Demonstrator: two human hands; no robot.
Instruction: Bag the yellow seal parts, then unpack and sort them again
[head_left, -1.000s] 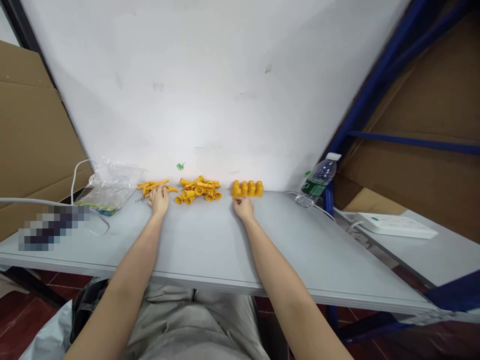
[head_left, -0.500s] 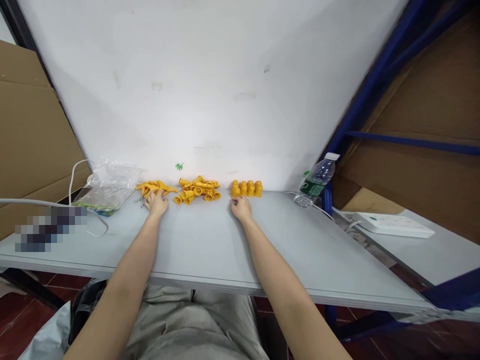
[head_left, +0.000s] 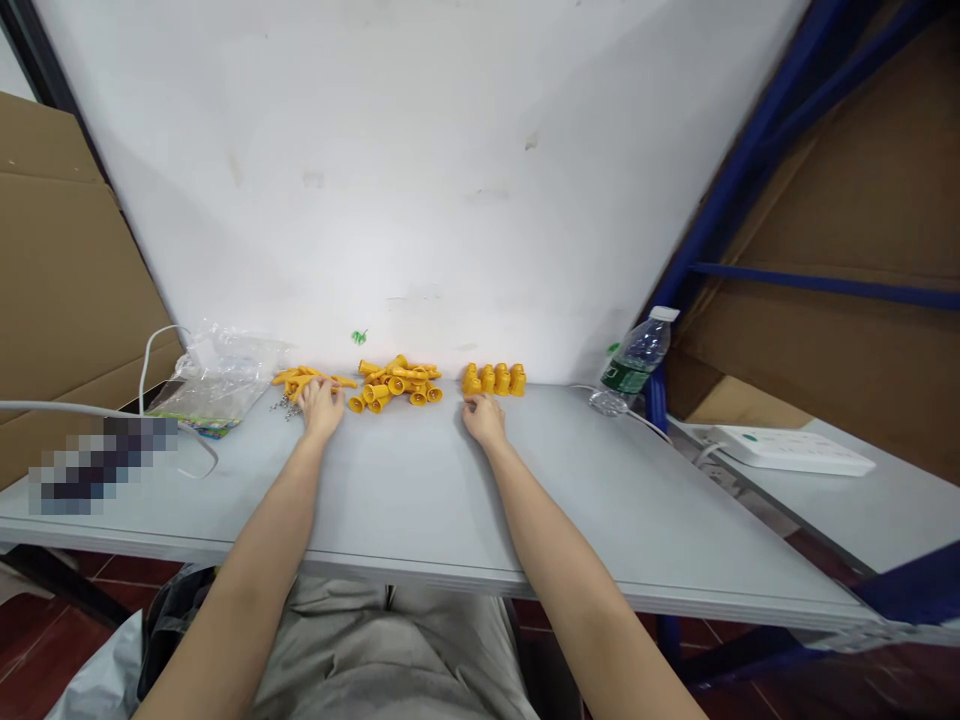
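Note:
My left hand (head_left: 322, 408) is at the right end of a pile of thin, branching yellow plastic pieces (head_left: 292, 378), its fingers partly spread over them. Small silvery metal bits (head_left: 286, 405) lie beside its fingertips. My right hand (head_left: 485, 420) has its fingers curled together just in front of a neat group of upright yellow cup-like pieces (head_left: 502, 378). Whatever those fingers pinch is hidden. Between my hands lies a loose heap of yellow cone-shaped pieces (head_left: 397, 383), several with their hollow ends facing me.
A clear plastic bag (head_left: 225, 370) and a white cable (head_left: 142, 370) are at the left, near a blurred-out patch. A water bottle (head_left: 637, 352) stands at the right by the blue frame. Behind the grey table (head_left: 420, 480) rises a white panel. A white power strip (head_left: 795, 450) sits farther right.
My left hand has shifted slightly right, toward the middle heap. My right hand stays in nearly the same place, and the yellow pieces look unchanged.

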